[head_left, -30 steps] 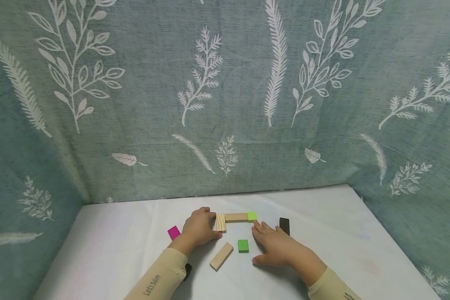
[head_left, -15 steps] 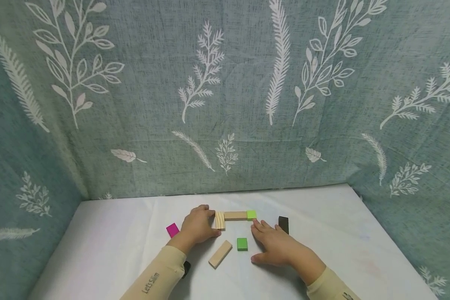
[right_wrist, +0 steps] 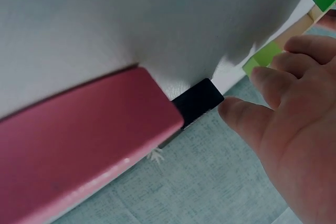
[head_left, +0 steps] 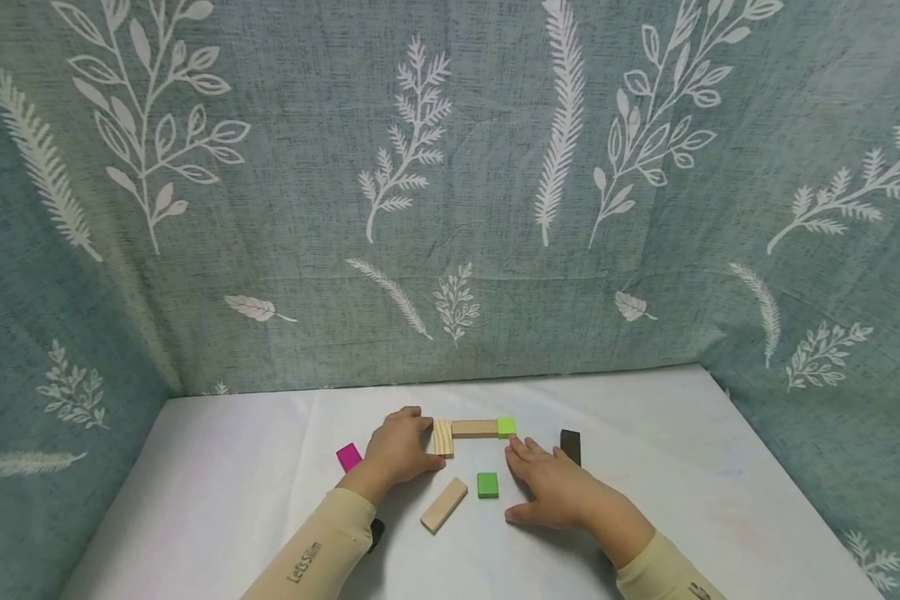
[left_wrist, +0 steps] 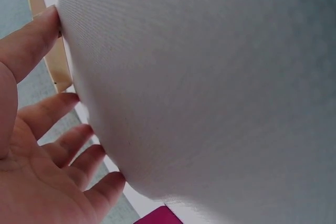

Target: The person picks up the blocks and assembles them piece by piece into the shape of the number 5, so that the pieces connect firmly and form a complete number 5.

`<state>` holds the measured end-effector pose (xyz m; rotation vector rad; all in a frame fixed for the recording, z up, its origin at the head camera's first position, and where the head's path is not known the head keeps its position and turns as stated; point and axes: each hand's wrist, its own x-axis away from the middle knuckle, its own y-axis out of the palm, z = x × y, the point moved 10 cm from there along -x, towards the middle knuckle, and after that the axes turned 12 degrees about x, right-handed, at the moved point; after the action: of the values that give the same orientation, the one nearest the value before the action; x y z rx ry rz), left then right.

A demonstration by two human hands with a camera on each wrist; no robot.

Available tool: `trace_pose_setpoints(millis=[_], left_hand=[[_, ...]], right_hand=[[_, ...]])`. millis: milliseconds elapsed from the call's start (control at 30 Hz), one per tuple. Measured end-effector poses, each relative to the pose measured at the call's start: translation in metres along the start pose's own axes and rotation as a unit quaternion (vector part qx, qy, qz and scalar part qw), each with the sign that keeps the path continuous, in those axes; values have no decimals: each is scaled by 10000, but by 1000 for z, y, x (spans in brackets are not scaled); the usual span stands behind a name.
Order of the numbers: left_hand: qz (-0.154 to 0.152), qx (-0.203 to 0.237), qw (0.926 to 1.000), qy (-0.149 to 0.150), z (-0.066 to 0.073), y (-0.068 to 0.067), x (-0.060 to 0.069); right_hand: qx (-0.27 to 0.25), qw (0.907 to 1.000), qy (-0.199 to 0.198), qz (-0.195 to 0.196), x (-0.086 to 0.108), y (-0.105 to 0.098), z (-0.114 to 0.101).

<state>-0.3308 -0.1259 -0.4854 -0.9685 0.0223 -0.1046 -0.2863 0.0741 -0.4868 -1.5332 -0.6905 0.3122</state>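
Observation:
My left hand (head_left: 399, 448) is at a striped wooden block (head_left: 443, 438), thumb at its near end and index finger at its far end. The left wrist view shows that wooden block (left_wrist: 58, 66) between thumb and index, the other fingers spread. A plain wooden block (head_left: 475, 429) adjoins it, with a lime green block (head_left: 506, 427) at the right end of this row. Palm down, my right hand (head_left: 551, 483) lies with straight fingers on the white tabletop, fingertips beside the lime block; contact is unclear. A dark block (head_left: 571, 447) stands just beyond that hand, partly hidden by it.
A loose wooden block (head_left: 444, 505) and a green block (head_left: 487, 485) lie between the hands. The left arm partly covers a magenta block (head_left: 348, 457) and a black block (head_left: 377, 533). A pink block (right_wrist: 89, 140) looms close in the right wrist view. Patterned cloth (head_left: 495, 317) stands behind the white tabletop (head_left: 217, 492).
The head view shifts slightly. Both hands and the blocks keep their places relative to one another.

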Motion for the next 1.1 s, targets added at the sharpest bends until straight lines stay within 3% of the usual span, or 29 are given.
trace_pose_setpoints(millis=[333,600,1100], left_hand=[[-68,-25,10000,-16,1,0,2],[19,-56,10000,-31,0,-8,4],[-130,-91,9999,-37,-1,-3,5]], right_hand=[[32,9999,41,-97,1,1,0],[98,9999,-39,-4,-5,-4,-5],[98,9999,100,-81,-3,-1,2]])
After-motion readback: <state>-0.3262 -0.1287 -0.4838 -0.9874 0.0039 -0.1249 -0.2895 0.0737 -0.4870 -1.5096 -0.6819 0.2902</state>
